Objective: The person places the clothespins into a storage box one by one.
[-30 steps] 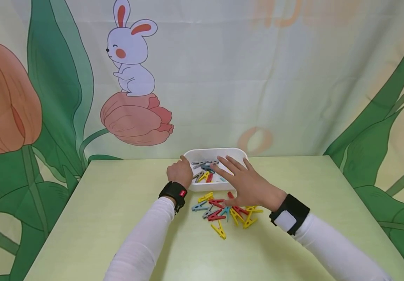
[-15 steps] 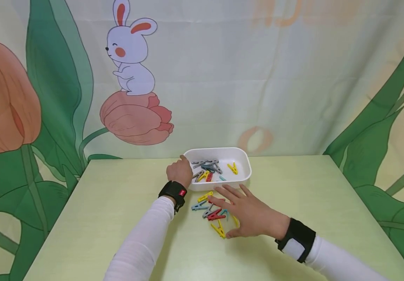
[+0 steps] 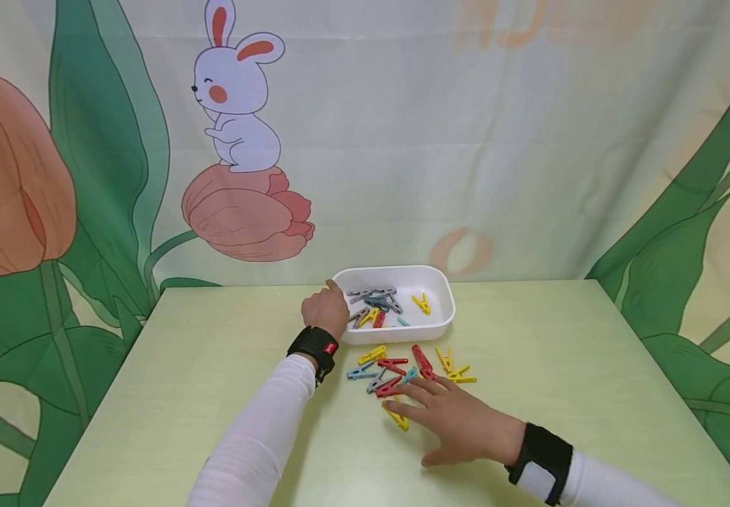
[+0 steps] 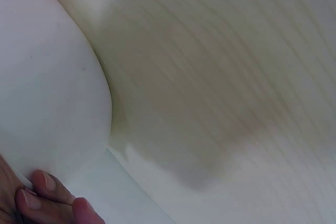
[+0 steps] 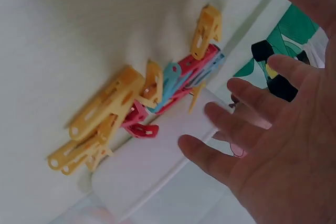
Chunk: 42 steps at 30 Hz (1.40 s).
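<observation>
My left hand [image 3: 325, 311] grips the left end of a white plastic tray [image 3: 397, 336]; in the left wrist view its curled fingers [image 4: 44, 203] lie against the tray's outer wall. Inside the tray are several grey clothespins [image 3: 374, 303], a few yellow ones, a red one and a light blue one. My right hand [image 3: 463, 422] hovers with spread fingers over the near right side of a loose pile of clothespins, holding nothing. The pile mixes red [image 3: 422, 360], yellow [image 3: 373, 354], blue [image 3: 361, 372] and grey clothespins in front of the tray. Some are partly hidden under my right fingers.
The pale wooden-look table [image 3: 213, 380] extends to both sides of the tray. Right behind the tray hangs a printed curtain [image 3: 371, 176] with a rabbit and tulips, close to the table's back edge.
My right hand has moved back from near the tray towards me, over the pile, fingers still spread. A yellow clothespin at the tray's right now shows uncovered. My left hand has stayed put.
</observation>
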Each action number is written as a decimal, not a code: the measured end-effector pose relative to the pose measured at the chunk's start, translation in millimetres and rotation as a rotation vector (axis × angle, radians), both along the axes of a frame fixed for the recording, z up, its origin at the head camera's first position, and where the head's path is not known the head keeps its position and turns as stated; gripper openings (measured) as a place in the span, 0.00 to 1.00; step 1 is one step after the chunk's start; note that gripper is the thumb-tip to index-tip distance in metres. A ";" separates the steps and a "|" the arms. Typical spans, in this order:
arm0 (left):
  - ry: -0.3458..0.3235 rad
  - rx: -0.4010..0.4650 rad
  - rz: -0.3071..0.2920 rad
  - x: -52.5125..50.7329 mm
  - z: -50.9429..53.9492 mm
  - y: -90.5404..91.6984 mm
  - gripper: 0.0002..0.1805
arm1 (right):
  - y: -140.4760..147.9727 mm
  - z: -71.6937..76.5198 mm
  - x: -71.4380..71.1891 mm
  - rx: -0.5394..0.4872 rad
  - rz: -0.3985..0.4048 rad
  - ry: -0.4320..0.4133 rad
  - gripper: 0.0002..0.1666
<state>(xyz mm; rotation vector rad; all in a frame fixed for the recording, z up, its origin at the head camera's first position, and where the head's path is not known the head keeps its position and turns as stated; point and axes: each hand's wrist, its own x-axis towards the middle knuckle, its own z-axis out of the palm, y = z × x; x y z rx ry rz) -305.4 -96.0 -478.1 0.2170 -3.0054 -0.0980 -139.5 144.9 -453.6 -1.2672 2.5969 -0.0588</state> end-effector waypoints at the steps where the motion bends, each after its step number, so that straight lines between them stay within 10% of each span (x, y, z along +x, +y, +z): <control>1: -0.002 0.001 0.001 0.1 0.2 0.1 0.30 | 0.7 -2.0 0.4 0.006 -0.005 -0.013 0.57; 42: -0.007 0.002 -0.001 2.3 2.3 -0.8 0.30 | -3.2 -43.3 -1.7 -0.030 0.111 0.169 0.03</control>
